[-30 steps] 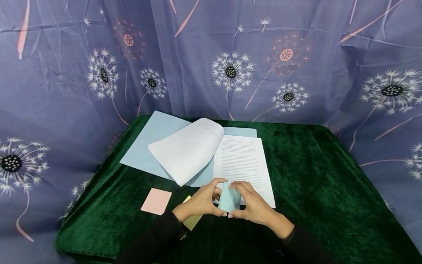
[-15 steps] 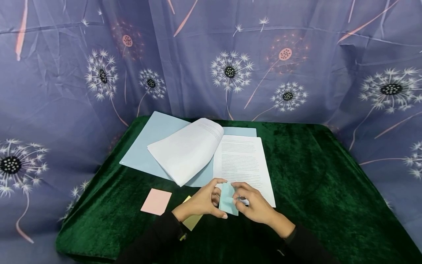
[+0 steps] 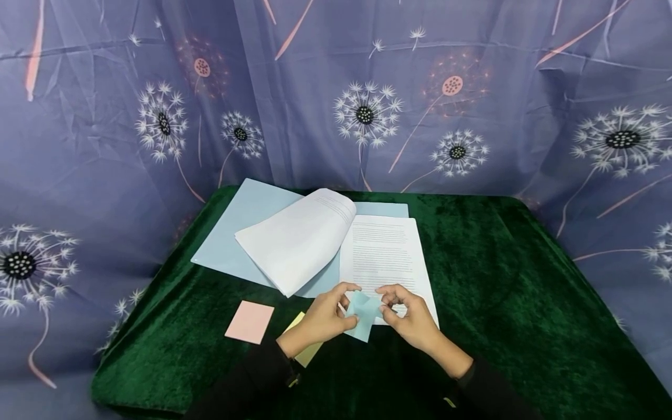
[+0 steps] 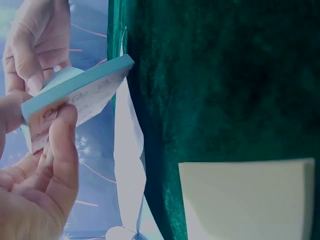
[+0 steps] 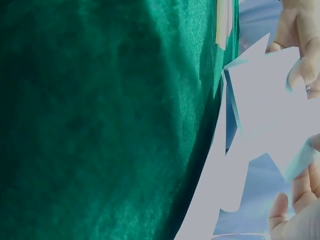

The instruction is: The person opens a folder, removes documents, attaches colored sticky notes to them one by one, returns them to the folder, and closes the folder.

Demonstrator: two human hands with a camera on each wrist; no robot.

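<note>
In the head view my left hand (image 3: 324, 319) grips a light blue sticky note pad (image 3: 361, 331) above the near end of the printed pages (image 3: 383, 251). My right hand (image 3: 412, 318) pinches a light blue sheet (image 3: 374, 305) at its right edge, and that sheet stands out from the pad. In the left wrist view the sticky note pad (image 4: 82, 85) is tilted, showing its thick edge and underside. A yellow pad (image 3: 310, 353) lies partly hidden beneath my left wrist, and a pink pad (image 3: 249, 322) rests to its left.
A light blue folder (image 3: 220, 233) lies at the back left beneath the pages. Several white sheets (image 3: 294, 242) are curled over to the left on it. Dark green velvet cloth (image 3: 488, 280) covers the table, and a patterned curtain (image 3: 315, 87) hangs behind.
My right fingers have shifted from the pad's right side to pinch a sheet and draw it rightward. The pad has turned in my left hand, whose thumb has moved onto its face.
</note>
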